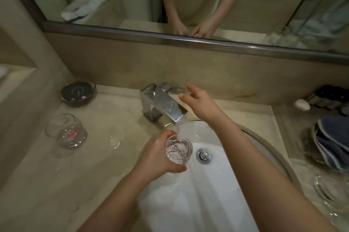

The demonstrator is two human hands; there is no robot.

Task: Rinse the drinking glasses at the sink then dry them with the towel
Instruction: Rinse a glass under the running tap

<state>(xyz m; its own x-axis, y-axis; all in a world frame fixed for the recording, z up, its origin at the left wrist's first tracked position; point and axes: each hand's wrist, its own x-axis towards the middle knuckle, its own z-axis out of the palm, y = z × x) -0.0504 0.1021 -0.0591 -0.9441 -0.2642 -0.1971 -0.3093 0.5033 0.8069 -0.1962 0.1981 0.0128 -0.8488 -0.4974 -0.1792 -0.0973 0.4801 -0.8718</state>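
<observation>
Only a "C" marks the dark tray (77,92) near the faucet (162,102).

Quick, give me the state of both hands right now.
Left hand: holding the drinking glass under the faucet stream.
Right hand: open, holding nothing, fingers spread beside the faucet handle.

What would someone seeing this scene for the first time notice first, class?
The eye lands on the glass gripped by the left hand over the white sink, catching water running from the chrome faucet. Next, the right hand hovers open beside the faucet's handle. Another glass stands on the counter to the left.
</observation>
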